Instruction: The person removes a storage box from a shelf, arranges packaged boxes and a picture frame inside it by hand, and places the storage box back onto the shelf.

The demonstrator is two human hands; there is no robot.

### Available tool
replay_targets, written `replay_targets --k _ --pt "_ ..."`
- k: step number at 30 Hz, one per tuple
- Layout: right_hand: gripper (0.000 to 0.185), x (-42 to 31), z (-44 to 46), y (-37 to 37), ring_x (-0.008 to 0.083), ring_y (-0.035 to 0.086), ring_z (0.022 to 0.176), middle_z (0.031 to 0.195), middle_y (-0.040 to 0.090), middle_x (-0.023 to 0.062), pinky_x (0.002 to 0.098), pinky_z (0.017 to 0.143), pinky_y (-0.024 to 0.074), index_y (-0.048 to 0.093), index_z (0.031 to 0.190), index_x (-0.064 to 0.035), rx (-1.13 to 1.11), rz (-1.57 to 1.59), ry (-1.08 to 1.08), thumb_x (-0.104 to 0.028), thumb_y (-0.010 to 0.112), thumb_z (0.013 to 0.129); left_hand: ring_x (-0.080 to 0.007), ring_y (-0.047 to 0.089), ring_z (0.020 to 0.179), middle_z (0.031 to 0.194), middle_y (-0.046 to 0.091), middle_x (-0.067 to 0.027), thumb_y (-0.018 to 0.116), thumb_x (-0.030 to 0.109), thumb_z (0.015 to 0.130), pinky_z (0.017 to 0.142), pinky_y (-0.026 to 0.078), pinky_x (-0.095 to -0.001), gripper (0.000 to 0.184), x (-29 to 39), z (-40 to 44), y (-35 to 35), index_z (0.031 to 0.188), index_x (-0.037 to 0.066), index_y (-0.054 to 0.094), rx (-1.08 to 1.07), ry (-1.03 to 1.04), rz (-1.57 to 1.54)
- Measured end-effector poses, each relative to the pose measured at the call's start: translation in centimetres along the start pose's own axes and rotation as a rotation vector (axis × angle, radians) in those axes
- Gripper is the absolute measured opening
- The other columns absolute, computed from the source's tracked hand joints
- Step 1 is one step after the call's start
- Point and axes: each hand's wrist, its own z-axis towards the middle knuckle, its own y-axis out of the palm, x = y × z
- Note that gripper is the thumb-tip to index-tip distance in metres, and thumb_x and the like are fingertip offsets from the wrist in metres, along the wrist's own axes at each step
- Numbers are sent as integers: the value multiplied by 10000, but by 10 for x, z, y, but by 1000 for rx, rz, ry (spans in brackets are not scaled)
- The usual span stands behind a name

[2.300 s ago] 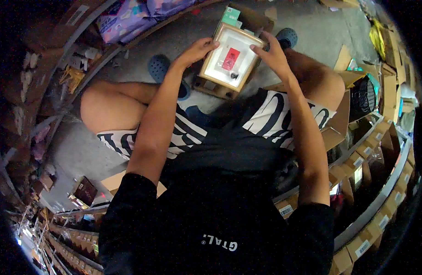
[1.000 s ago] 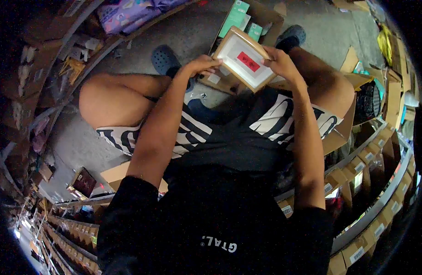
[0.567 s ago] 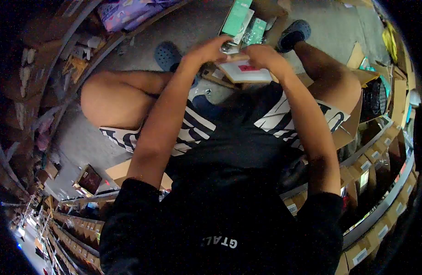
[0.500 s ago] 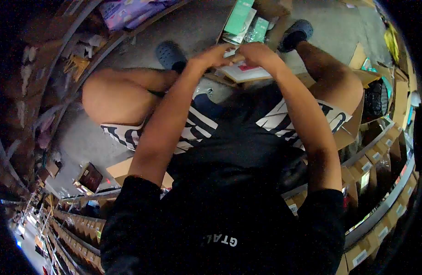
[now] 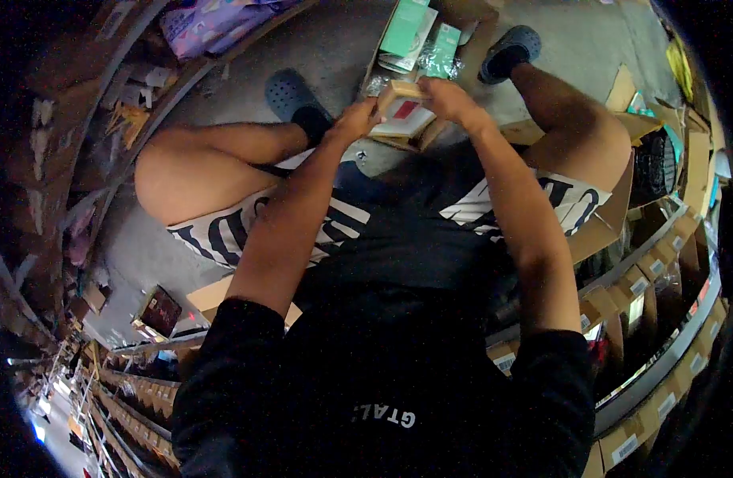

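Both hands are at the near end of an open cardboard carton (image 5: 418, 142) on the floor between my legs. My left hand (image 5: 358, 118) grips the left side of a small tan-edged box (image 5: 401, 89). My right hand (image 5: 448, 99) has its fingers closed on the box's right end. Just beneath it, a white flat item with a red patch (image 5: 406, 110) lies in the carton, partly covered by the held box. Farther in are mint-green boxes (image 5: 406, 28) and clear plastic wrap (image 5: 444, 64).
My feet in grey clogs (image 5: 291, 92) flank the carton. Shelves with cardboard bins (image 5: 661, 255) curve along the right, and more shelving (image 5: 135, 390) stands at lower left. A purple package (image 5: 215, 28) sits at upper left. A dark red box (image 5: 159, 311) lies on the floor.
My hands have moved apart and slightly left, and the tan-edged box now shows between them. The carton appears shifted a little left and up in view.
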Motion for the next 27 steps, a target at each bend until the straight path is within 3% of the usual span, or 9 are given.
replay_targets --k 5,10,12,14,16,20,22,24,27 --pt "301 -15 1 8 358 577 908 970 601 203 398 787 456 546 1074 -28 73 -43 33 -119 585 789 -413 553 957 1009 567 -281 586 240 813 823 422 -482 451 -7 2 7 1188 44 433 124 -50 103" --pt "309 -15 10 37 374 572 894 971 596 219 423 766 448 551 1114 -63 218 44 31 -139 558 815 -435 531 971 1005 560 -303 474 135 833 843 419 -489 417 43 -7 -13 1233 51 390 319 -98 79" --pt "316 -7 19 40 378 571 892 973 595 222 428 762 446 549 1130 -73 270 83 61 -153 551 824 -436 525 978 1055 546 -290 455 117 836 851 419 -485 430 60 -13 -27 1254 53 377 249 -146 89" --pt "338 1 26 37 382 562 919 996 594 218 420 782 447 537 1148 -55 116 121 88 -178 546 834 -437 519 985 1105 532 -277 436 99 838 859 420 -480 444 70 -18 -31 1275 56 364 182 -191 93" --pt "367 4 29 37 368 565 941 1013 601 207 396 808 446 535 1145 -27 91 154 92 -221 566 835 -419 516 1009 1227 470 -228 408 67 843 871 420 -472 468 66 -18 -29 1306 68 344 360 105 131" --pt "428 31 35 57 309 590 909 986 625 188 353 815 447 542 1152 -17 163 355 -39 -290 595 826 -402 515 1026 1290 426 -167 416 41 845 882 424 -455 463 64 -10 -27 1303 61 354 399 225 201" --pt "447 27 34 49 284 596 892 979 631 178 337 812 448 544 1156 -17 177 395 -98 -301 606 816 -391 522 1021 1251 457 -147 472 57 840 872 430 -443 415 68 -10 -33 1252 67 420 279 254 149" --pt "431 12 30 20 237 592 874 989 633 141 310 791 453 565 1133 -15 -161 369 86 -301 608 814 -387 522 1019 1227 472 -142 493 63 837 867 430 -440 384 81 -16 -41 1218 74 452 188 149 152" --pt "446 22 33 15 219 585 874 1001 625 110 299 774 454 561 1120 3 -149 709 338 -318 607 814 -380 524 1013 1176 499 -140 517 76 836 854 429 -437 327 88 -28 -45 1162 87 501 84 43 203"
